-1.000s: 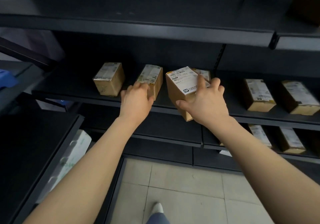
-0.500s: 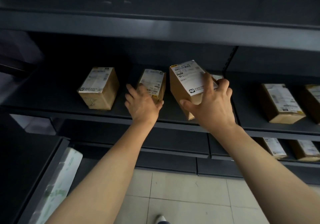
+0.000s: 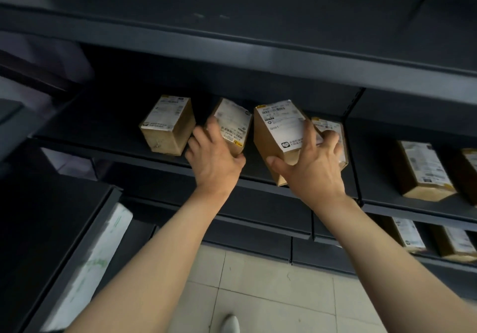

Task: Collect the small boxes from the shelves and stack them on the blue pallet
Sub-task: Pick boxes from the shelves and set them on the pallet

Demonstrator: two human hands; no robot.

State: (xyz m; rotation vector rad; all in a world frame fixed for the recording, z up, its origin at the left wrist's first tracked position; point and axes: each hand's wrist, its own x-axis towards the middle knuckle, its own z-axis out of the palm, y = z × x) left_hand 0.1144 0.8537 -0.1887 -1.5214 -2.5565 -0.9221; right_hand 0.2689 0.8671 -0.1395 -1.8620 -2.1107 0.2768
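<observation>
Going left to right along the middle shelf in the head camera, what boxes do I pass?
Free-standing box → second box, gripped by left hand → tilted box, held by right hand → fourth box, partly behind that hand → next-bay box → edge box, cut off.

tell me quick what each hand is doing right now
Left hand: closed around the second box from the left.
Right hand: closed on the tilted box with the big white label.
</observation>
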